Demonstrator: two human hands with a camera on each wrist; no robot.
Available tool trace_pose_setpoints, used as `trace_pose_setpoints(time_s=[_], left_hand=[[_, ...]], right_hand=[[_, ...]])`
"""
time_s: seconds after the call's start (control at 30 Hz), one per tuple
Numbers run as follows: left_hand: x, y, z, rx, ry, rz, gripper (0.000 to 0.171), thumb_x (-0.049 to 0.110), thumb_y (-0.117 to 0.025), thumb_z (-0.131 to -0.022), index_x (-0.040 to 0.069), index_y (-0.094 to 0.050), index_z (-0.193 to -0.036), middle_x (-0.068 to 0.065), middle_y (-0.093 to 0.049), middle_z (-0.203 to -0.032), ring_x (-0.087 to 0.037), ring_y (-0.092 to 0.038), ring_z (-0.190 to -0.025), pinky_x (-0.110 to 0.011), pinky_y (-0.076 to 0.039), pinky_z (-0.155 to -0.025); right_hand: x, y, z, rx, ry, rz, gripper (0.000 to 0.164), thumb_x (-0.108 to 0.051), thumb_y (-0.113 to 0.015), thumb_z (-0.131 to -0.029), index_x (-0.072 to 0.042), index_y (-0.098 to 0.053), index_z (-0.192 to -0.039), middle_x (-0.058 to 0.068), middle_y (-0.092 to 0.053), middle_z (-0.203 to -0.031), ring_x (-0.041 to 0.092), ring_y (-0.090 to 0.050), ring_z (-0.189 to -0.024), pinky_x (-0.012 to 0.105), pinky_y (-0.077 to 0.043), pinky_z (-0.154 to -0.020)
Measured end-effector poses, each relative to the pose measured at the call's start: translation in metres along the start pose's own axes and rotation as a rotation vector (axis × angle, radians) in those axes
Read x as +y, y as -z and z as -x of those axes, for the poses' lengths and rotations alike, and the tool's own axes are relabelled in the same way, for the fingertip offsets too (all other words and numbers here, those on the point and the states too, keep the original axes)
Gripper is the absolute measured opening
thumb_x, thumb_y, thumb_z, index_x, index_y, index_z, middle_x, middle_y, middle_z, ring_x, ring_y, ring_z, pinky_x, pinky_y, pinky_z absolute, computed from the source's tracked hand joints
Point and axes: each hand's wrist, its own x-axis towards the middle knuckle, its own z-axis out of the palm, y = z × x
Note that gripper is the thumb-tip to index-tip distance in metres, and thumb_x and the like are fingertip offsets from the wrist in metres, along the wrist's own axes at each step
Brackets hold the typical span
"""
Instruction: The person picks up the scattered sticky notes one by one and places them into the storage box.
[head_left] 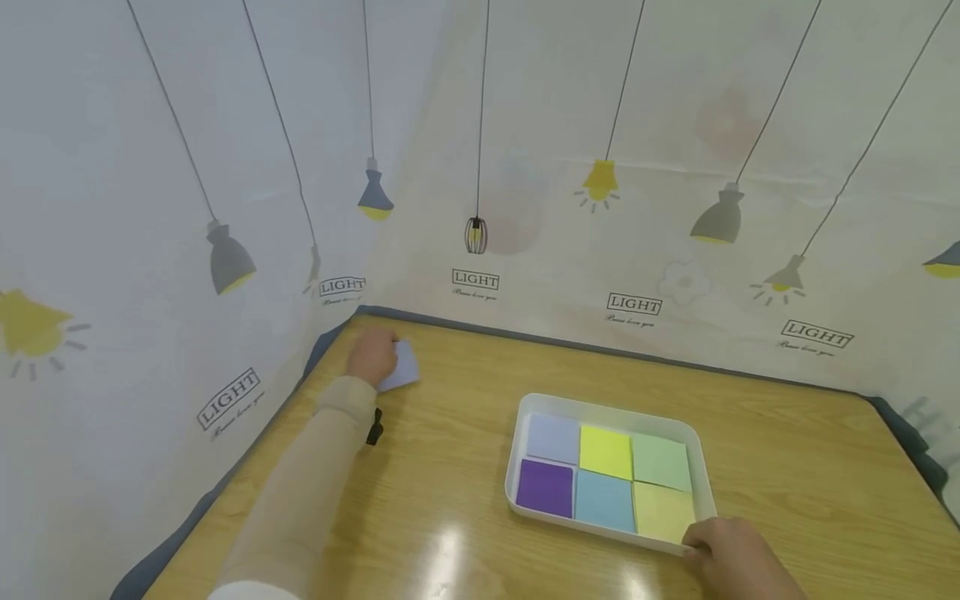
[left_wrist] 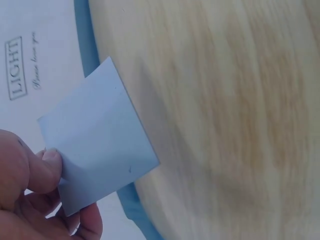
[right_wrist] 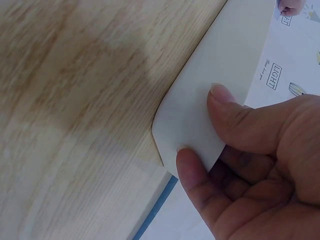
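In the far left corner of the table, my left hand pinches a square pale lavender paper note. The thumb lies on its face near one corner, and the sheet is tilted just above the tabletop. A white shallow tray lies right of the middle. Inside it, square notes form two rows: lavender, bright yellow and pale green at the back; purple, light blue and pale yellow in front. My right hand grips the tray's near right corner.
The wood-grain table extends around the tray. A pale curtain printed with lamps and the word LIGHT rises along the left and back edges, with a blue-grey border at its foot. A small black piece hangs at the left wrist.
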Motion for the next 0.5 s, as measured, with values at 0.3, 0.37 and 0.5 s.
trace_pose_setpoints(time_s=[0.3,0.37,0.5], left_hand=[[0.036,0.007,0.02,-0.018,-0.092,0.059,0.03,0.006,-0.05,-0.103,-0.001,-0.065,-0.128,-0.019,-0.067,-0.128,-0.032,-0.065,-0.114,-0.046,-0.055,-0.098],[0.042,0.007,0.023,-0.023,-0.101,0.065,0.03,0.007,-0.05,-0.104,0.0,-0.065,-0.128,-0.019,-0.067,-0.128,-0.032,-0.065,-0.114,-0.045,-0.055,-0.097],[0.051,0.006,0.029,-0.05,-0.103,0.099,0.029,0.008,-0.048,-0.105,0.0,-0.065,-0.127,-0.018,-0.068,-0.125,-0.031,-0.065,-0.111,-0.044,-0.057,-0.094]], right_hand=[[0.0,0.002,0.001,-0.02,0.027,-0.043,0.019,-0.008,-0.073,-0.088,-0.02,-0.071,-0.074,-0.011,-0.062,-0.069,0.008,-0.047,-0.063,0.023,-0.042,-0.058],[-0.001,0.003,0.002,-0.021,0.039,-0.042,0.019,-0.008,-0.072,-0.089,-0.02,-0.071,-0.074,-0.01,-0.062,-0.068,0.007,-0.047,-0.063,0.023,-0.042,-0.058],[-0.005,0.004,0.001,-0.031,0.0,-0.043,0.021,-0.009,-0.072,-0.09,-0.019,-0.068,-0.071,-0.009,-0.059,-0.066,0.01,-0.047,-0.063,0.024,-0.041,-0.059]])
